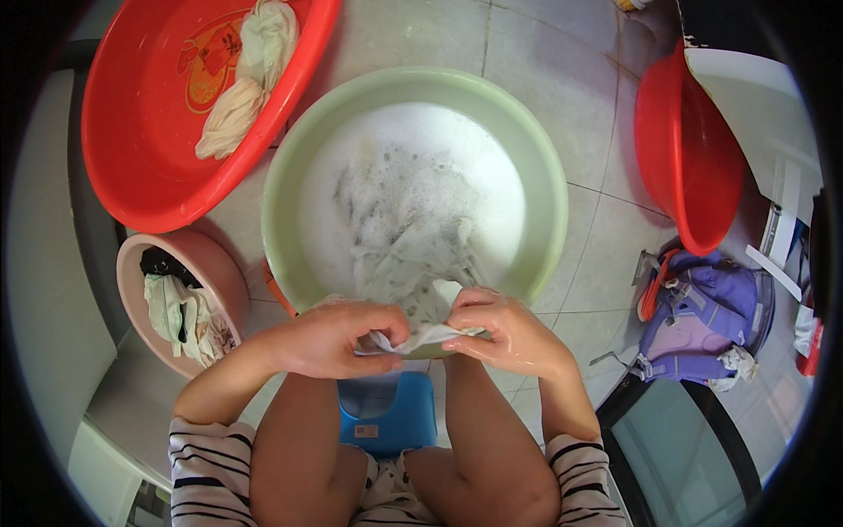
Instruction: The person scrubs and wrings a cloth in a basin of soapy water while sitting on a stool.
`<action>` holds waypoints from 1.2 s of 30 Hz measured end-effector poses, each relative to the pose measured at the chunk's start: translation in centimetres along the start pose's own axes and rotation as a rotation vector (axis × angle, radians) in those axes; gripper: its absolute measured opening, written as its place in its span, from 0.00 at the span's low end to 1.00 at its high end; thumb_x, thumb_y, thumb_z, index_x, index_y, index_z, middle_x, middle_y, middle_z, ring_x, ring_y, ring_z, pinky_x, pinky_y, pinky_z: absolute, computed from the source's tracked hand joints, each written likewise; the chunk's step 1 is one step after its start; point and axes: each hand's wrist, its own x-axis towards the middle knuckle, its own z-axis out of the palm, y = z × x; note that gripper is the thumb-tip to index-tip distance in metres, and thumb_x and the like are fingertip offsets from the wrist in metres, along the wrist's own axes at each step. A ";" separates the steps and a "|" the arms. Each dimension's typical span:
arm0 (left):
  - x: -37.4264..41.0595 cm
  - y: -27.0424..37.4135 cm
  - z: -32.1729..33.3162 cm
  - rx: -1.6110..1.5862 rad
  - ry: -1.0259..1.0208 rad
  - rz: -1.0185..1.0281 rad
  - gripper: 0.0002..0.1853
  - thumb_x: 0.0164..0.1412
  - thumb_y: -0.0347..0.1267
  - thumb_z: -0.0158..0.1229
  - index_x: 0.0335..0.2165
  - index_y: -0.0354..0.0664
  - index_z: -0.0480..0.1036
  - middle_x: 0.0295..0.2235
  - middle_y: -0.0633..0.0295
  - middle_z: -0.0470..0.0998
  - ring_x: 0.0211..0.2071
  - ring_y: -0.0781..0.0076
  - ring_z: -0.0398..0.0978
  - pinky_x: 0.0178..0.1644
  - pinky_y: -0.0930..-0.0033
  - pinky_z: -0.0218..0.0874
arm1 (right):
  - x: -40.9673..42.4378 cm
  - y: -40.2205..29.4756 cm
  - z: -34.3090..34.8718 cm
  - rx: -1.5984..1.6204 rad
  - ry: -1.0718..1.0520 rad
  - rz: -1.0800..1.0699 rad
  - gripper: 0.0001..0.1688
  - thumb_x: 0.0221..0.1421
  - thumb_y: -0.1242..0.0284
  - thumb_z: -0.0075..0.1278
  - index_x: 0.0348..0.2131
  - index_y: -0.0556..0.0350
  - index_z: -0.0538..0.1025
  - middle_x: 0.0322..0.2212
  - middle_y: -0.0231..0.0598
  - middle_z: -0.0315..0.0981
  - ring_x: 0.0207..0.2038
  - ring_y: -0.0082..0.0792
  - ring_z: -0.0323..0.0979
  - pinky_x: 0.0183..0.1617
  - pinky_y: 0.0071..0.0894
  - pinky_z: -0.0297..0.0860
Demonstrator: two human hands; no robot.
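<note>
A wet white cloth garment [421, 263] with dark spots stretches up from sudsy water to the near rim of a pale green plastic basin [550, 197]. My left hand [342, 336] pinches one part of its edge between thumb and fingers. Close by on the right, my right hand [504, 329] grips the same edge, with suds on the skin. The held strip spans the short gap between both hands, just above the rim. White foam [487, 158] covers the water, and the garment's far part is partly sunk in it.
A large red basin [138, 145] with twisted wet cloth [237, 112] stands at the upper left. Below it, a pink bucket [217, 277] holds clothes [188, 316]. To the right are another red basin [658, 132] and a purple backpack [711, 316]. A blue plastic stool [388, 421] is between my legs.
</note>
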 end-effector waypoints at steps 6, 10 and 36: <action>0.5 -4.3 -1.3 0.556 0.061 0.258 0.13 0.50 0.35 0.59 0.34 0.41 0.69 0.32 0.61 0.71 0.35 0.66 0.70 0.39 0.69 0.59 | -0.7 0.4 -0.6 0.400 -0.072 0.104 0.09 0.53 0.73 0.49 0.33 0.61 0.71 0.29 0.29 0.69 0.30 0.23 0.65 0.33 0.21 0.62; 2.6 -6.2 -3.7 -0.188 0.230 -0.039 0.14 0.54 0.36 0.56 0.36 0.39 0.68 0.32 0.68 0.70 0.38 0.77 0.66 0.42 0.73 0.57 | 1.6 2.3 -0.8 0.976 0.433 0.360 0.13 0.55 0.68 0.47 0.38 0.54 0.70 0.33 0.27 0.68 0.35 0.18 0.64 0.39 0.20 0.62; 12.9 -4.7 -2.4 0.731 0.865 0.371 0.06 0.46 0.34 0.57 0.27 0.47 0.73 0.23 0.63 0.73 0.21 0.63 0.71 0.24 0.65 0.64 | 11.0 0.8 3.4 1.209 0.732 0.410 0.30 0.59 0.52 0.35 0.50 0.54 0.62 0.44 0.36 0.63 0.46 0.29 0.62 0.49 0.32 0.62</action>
